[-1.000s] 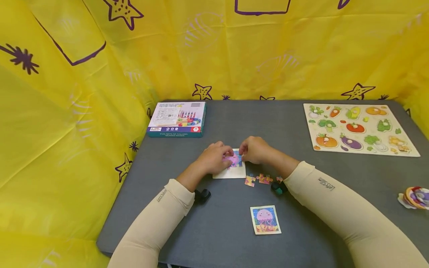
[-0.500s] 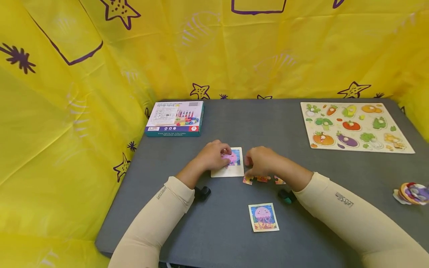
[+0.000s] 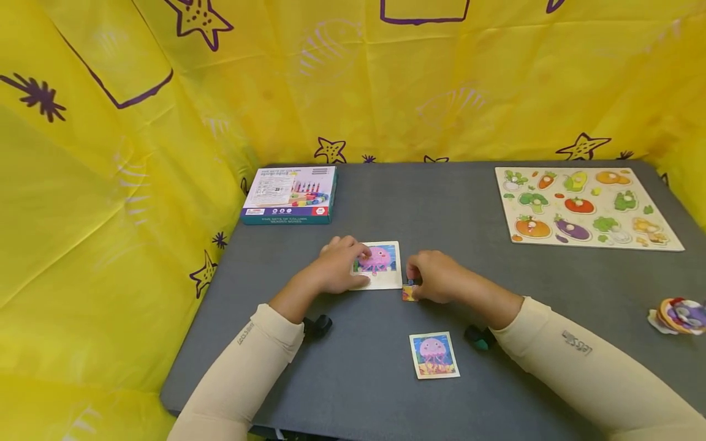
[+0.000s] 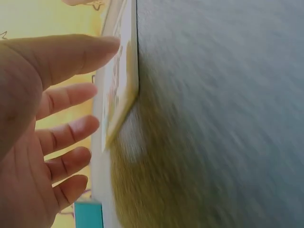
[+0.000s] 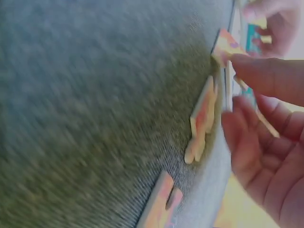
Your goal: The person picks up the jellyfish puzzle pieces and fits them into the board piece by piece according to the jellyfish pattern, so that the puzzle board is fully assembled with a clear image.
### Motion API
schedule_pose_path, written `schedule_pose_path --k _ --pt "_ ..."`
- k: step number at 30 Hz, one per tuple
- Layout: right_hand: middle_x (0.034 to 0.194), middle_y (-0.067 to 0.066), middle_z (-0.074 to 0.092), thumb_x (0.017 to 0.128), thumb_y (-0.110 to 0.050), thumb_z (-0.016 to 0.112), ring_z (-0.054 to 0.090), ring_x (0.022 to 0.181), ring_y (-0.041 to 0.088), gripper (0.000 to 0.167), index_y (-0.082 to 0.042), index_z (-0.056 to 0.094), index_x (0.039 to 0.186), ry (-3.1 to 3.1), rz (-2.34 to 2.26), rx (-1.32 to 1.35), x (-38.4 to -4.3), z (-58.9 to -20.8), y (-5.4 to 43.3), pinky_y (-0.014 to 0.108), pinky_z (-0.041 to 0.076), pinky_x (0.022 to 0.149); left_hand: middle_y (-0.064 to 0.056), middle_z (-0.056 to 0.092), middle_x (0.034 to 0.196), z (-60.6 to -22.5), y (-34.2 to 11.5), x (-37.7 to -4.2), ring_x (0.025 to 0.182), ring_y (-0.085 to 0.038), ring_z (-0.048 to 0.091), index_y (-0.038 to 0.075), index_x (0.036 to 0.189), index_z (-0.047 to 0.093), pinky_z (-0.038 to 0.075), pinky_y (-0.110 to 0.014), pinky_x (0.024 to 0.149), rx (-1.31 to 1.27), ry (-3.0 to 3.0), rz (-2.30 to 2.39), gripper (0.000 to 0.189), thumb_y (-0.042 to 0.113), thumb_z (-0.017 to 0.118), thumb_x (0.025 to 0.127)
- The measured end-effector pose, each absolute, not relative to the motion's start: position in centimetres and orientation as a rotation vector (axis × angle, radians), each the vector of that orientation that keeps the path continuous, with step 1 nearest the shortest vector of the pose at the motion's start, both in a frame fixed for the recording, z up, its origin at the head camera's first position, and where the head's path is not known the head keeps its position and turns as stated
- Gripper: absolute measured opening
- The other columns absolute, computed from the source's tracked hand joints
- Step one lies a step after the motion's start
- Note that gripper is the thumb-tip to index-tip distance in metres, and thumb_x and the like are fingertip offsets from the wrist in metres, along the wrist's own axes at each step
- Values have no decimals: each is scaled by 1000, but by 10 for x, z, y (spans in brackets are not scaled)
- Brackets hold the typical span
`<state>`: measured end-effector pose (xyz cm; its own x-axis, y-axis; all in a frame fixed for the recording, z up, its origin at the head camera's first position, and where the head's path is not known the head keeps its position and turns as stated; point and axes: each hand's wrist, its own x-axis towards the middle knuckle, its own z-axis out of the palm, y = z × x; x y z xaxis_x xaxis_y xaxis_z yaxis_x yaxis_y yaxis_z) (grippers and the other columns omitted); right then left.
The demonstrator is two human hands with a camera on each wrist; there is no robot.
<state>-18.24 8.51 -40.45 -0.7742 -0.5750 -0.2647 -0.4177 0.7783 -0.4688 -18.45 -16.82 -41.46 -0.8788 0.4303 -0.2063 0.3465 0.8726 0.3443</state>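
A jigsaw piece (image 3: 408, 293) is being pinched between the thumb and fingers of a person's right hand (image 3: 438, 277), just off the 4 o'clock corner of a wooden puzzle tray (image 3: 386, 280) on a dark grey table (image 3: 364, 367). Inside the tray, a partly assembled pink jellyfish jigsaw (image 3: 380, 258) is being displayed against blue, with a pale strip being left showing along the 6 o'clock edge. The left hand (image 3: 337, 266) is being held over the tray's 9 o'clock side, its fingers being kept loose and apart with nothing gripped; whether the tray is being touched by them cannot be told. Beneath the right hand, two more jigsaw pieces (image 5: 204, 118) are being shown lying on the table by the right wrist camera. From the tray, a jellyfish picture card (image 3: 434, 355) is being seen at 5 o'clock, a beaded-column game box (image 3: 289, 196) at 10 o'clock, a vegetable puzzle board (image 3: 587, 208) between 2 and 3 o'clock, and a small multicoloured toy (image 3: 683, 316) just past 3 o'clock. The table is being backed by yellow cloth (image 3: 331, 86) bearing starfish drawings.
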Motion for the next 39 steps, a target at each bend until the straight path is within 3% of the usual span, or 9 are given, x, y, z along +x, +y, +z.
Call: schedule_pose_path --k 9,23,31,39 --pt "75 -2 64 85 -5 76 57 70 14 11 -11 67 86 2485 -811 -809 -194 -397 82 31 48 68 -4 56 129 -418 -195 -168 117 -25 44 21 132 63 35 -47 102 604 2755 449 50 40 79 88" --pt "77 -3 66 82 -11 77 59 74 15 10 -14 69 86 2503 -783 -793 -216 -404 7 28 46 67 -4 59 124 -418 -195 -169 113 -25 46 19 127 68 37 -46 97 584 2777 480 46 38 80 87" --pt "70 -5 68 81 -11 80 60 71 12 6 -13 74 81 2533 -739 -850 -216 -408 -3 26 47 66 -2 58 120 -421 -197 -173 109 -23 45 21 121 69 37 -44 94 546 2796 508 39 42 77 89" --pt "78 0 65 85 -22 82 59 75 19 15 -16 70 78 2617 -636 -745 -225 -411 -7 29 45 64 -3 59 116 -419 -194 -174 105 -24 45 21 117 69 37 -43 92 523 2811 506 34 37 79 89"
